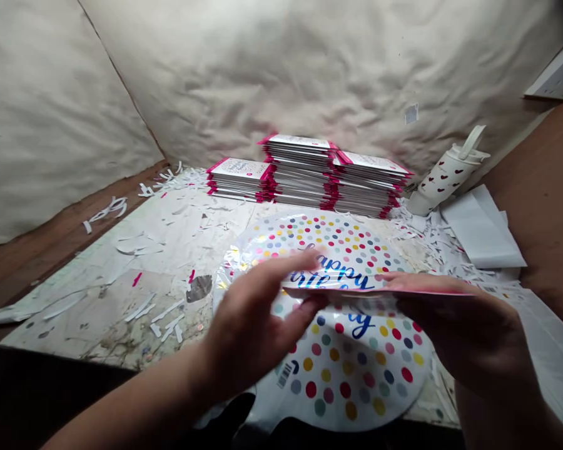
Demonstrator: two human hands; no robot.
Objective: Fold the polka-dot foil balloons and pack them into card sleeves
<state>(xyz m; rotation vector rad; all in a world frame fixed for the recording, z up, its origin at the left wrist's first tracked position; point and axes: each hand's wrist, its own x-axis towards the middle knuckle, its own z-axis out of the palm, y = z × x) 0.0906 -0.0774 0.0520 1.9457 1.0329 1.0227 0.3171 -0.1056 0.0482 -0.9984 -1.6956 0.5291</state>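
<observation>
Both my hands hold a thin flat packet with a pink edge, seen almost edge-on above the table. My left hand pinches its left end between thumb and fingers. At the other end, my right hand grips it with fingers on top and the thumb side beneath. Under the hands lies a flat foil balloon, white with coloured dots and blue lettering that is partly covered by the packet. A small barcode shows near its lower left. The packet's faces are mostly hidden.
Behind the balloon, three stacks of pink-edged packets stand against the paper-covered wall. A white tumbler with hearts leans at the right, beside folded white paper. Paper scraps litter the worn table.
</observation>
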